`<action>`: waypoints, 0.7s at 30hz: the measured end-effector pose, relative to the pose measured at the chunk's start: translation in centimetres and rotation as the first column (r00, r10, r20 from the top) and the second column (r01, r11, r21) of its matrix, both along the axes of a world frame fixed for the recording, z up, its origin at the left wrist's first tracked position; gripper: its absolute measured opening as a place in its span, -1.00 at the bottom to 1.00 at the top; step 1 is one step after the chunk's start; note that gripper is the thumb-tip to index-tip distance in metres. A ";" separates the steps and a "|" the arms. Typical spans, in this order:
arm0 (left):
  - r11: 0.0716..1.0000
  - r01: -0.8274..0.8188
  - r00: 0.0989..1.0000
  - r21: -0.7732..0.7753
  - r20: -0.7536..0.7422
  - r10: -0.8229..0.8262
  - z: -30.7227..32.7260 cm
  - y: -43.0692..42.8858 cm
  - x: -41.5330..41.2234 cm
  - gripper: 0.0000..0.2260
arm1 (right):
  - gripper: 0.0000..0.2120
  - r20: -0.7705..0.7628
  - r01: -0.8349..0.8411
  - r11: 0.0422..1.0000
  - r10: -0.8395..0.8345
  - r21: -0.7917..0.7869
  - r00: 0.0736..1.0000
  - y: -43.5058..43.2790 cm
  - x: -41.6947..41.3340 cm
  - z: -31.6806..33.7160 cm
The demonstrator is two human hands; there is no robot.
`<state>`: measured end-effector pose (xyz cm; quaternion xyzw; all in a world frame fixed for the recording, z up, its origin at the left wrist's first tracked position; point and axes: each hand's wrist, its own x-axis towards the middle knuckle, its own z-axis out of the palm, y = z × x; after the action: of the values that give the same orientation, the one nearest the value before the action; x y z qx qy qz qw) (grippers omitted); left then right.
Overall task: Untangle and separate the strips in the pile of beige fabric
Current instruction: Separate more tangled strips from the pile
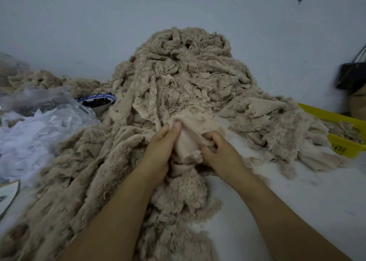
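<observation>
Beige fleecy strip [188,140] is held between both hands, smooth backing side up. Its long axis runs away from the person, from the wrists up toward the pile [188,72]. The far end folds over just past the left thumb tip; the near end drops below the grip into more loose fabric between the forearms.

Left hand [160,147] pinches the strip's left edge, thumb straight and pointing away, nail up, fingers behind the cloth. Right hand [219,149] grasps the right edge, fingers curled in around a bunched fold, knuckles up. The hands are just beside each other with the strip between them. Both forearms come in from the bottom edge and converge on the grip.

The pile rises beyond the grip against the wall [277,33] and spreads left and right of it. More strips trail down left of the left arm. Right of the grip is a bare white surface [287,201]. Far right is a yellow basket [340,142] with fabric in it, and above that a black bag [352,74]. Far left is clear plastic bagging [39,126], with a blue-rimmed bowl [97,101] of dark contents beside it.
</observation>
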<state>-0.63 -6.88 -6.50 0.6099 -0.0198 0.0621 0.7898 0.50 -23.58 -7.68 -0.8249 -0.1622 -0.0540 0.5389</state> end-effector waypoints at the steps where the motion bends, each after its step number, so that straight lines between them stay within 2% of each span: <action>1: 0.995 0.003 1.000 -0.095 -0.023 -0.005 0.3 0.1 0.1 -0.77 | -0.81 0.021 0.049 0.996 -0.048 -0.074 0.999 -0.3 0.3 -0.1; 3: 0.980 -0.025 0.998 -0.196 -0.060 0.013 0.4 0.4 0.3 -0.77 | -0.91 0.093 0.157 0.954 -0.138 -0.256 0.986 -0.8 0.9 -0.3; 5: 0.959 -0.065 0.996 -0.278 -0.078 0.044 0.6 0.9 0.5 -0.72 | -0.97 0.144 0.272 0.900 -0.236 -0.341 0.961 -1.5 1.4 -0.6; 7: 0.933 -0.078 0.994 -0.351 -0.094 0.048 0.8 1.7 0.7 -0.65 | -0.95 0.136 0.331 0.899 -0.304 -0.287 0.943 -2.1 1.8 -0.8; 11: 0.920 -0.069 0.988 -0.387 -0.152 0.010 1.0 2.1 0.6 -0.61 | -0.87 0.112 0.342 0.938 -0.335 -0.059 0.936 -1.9 1.4 -0.3; 13: 0.907 -0.046 0.980 -0.420 -0.193 -0.040 1.0 1.7 0.4 -0.62 | -0.94 0.173 0.256 0.965 -0.261 0.048 0.950 -1.2 0.4 0.4; 15: 0.897 -0.011 0.968 -0.442 -0.229 -0.102 0.9 1.5 0.3 -0.58 | -0.94 0.209 0.067 0.996 -0.079 0.065 0.975 -0.4 -0.6 0.9; 17: 0.887 0.017 0.963 -0.461 -0.230 -0.137 1.0 1.6 0.3 -0.54 | -0.88 0.175 -0.096 0.993 0.106 -0.069 0.979 0.5 -1.3 0.7; 18: 0.878 0.014 0.968 -0.479 -0.213 -0.131 1.1 1.8 0.4 -0.52 | -0.92 0.171 -0.134 0.977 0.162 -0.166 0.972 0.9 -1.5 0.5; 19: 0.862 0.002 0.975 -0.506 -0.189 -0.113 1.1 2.0 0.5 -0.51 | -0.94 0.180 -0.145 0.955 0.195 -0.258 0.964 1.1 -1.4 0.3; 21: 0.820 -0.023 0.989 -0.572 -0.133 -0.065 1.1 2.6 0.7 -0.50 | -0.81 0.182 -0.122 0.900 0.215 -0.419 0.959 1.0 -0.9 -0.2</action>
<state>0.03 -4.32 -5.38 0.3475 0.0511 0.0114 0.9362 -0.41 -22.54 -7.87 -0.8895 -0.3008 -0.0647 0.3378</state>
